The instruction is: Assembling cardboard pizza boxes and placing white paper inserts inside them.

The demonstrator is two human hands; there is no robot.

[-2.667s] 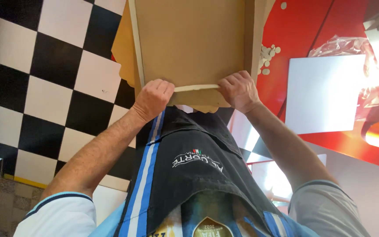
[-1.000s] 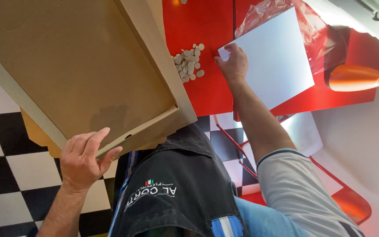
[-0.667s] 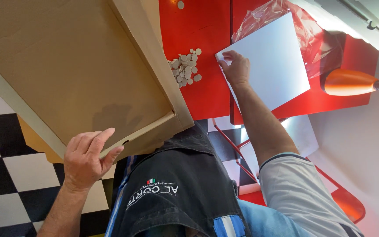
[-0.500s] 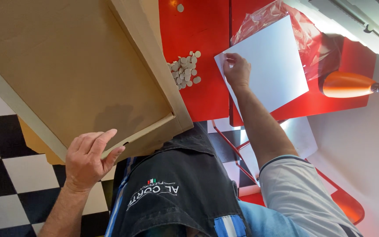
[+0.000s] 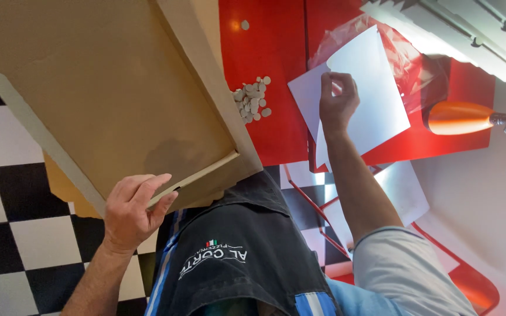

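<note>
A large flat brown cardboard box (image 5: 106, 99) fills the upper left, tilted, with one corner resting against my dark apron (image 5: 235, 257). My left hand (image 5: 133, 210) grips the box's near edge. My right hand (image 5: 338, 102) reaches over the red counter (image 5: 265, 47) and pinches a white sheet of paper (image 5: 376, 99), lifting its edge off a stack of white sheets (image 5: 306, 96).
A small heap of round beige discs (image 5: 253, 99) lies on the counter beside the box. Crinkled clear plastic wrap (image 5: 408, 55) lies behind the sheets. An orange-handled tool (image 5: 461, 117) rests at the right. More white sheets (image 5: 402, 193) lie lower down. The floor (image 5: 13, 234) is black-and-white checkered.
Both hands held the box at first. My right hand has let go and reached to the white sheets, and now lifts one by its edge. The left hand keeps the box.
</note>
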